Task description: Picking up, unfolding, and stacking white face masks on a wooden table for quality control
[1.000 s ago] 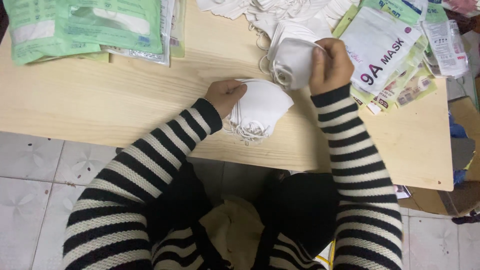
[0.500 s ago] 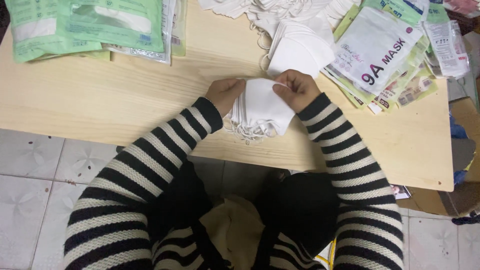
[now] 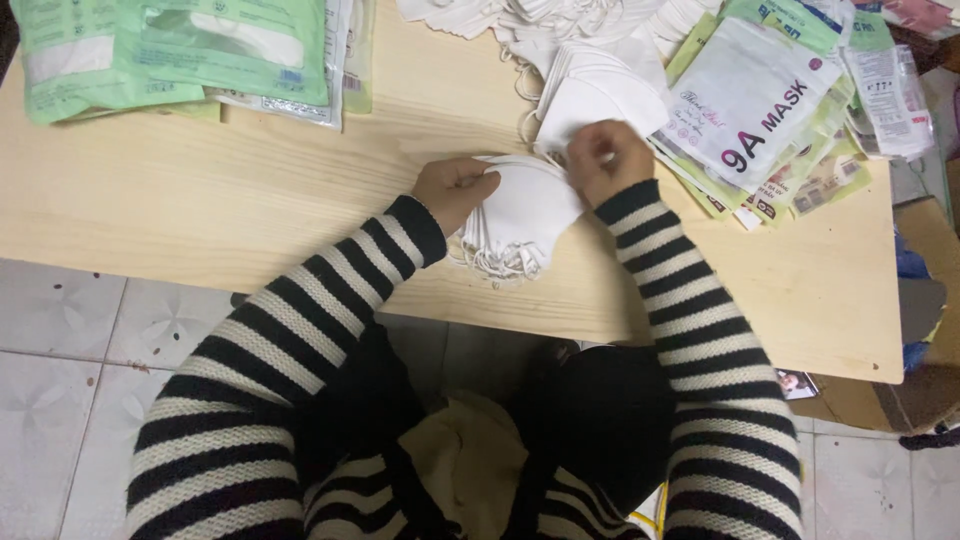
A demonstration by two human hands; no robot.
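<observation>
We are gripping the stack of white masks (image 3: 520, 215) at the table's (image 3: 250, 190) near edge: left hand (image 3: 452, 188) curled on its side, right hand (image 3: 605, 158) pinching its top. Loose masks (image 3: 590, 85) are lying just beyond.

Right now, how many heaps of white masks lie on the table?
2: one stack under both hands at the near edge, one loose heap at the far edge. More may be hidden under the packets.
</observation>
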